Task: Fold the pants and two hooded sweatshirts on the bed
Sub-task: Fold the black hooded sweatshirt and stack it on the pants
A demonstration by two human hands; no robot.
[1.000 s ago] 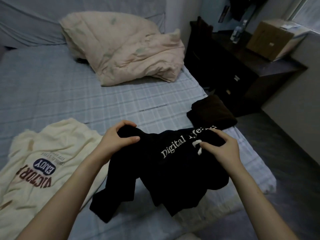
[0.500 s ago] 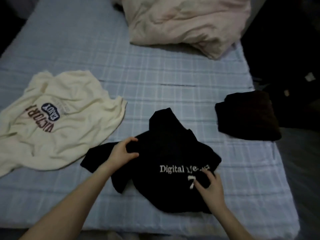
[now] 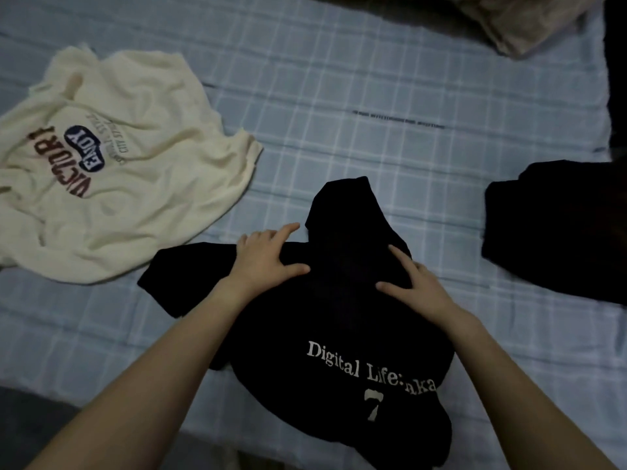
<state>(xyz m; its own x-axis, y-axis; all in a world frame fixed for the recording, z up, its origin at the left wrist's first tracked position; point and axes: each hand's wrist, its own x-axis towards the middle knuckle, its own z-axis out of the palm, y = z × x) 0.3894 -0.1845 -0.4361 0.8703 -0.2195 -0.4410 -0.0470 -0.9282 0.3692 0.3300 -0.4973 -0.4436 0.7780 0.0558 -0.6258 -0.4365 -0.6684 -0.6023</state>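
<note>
The black hoodie is matt, soft cloth with flat white print. At 10 o'clock, the cream hoodie is matt, wrinkled cloth. The sheet is smooth checked cloth. At 3 o'clock, the pants are dark matt cloth.

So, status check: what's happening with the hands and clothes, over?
Left hand, right hand open, flat on black hoodie. Hoodie on bed, not yet folded. Cream hoodie, dark pants off to the sides.

- I am in a bedroom at home.
- Before me lies a bed under a pale blue checked sheet.
- A crumpled pinkish quilt sits at its far end.
- Everyday clothes lie on it: a cream sweatshirt and a black sweatshirt.
</note>
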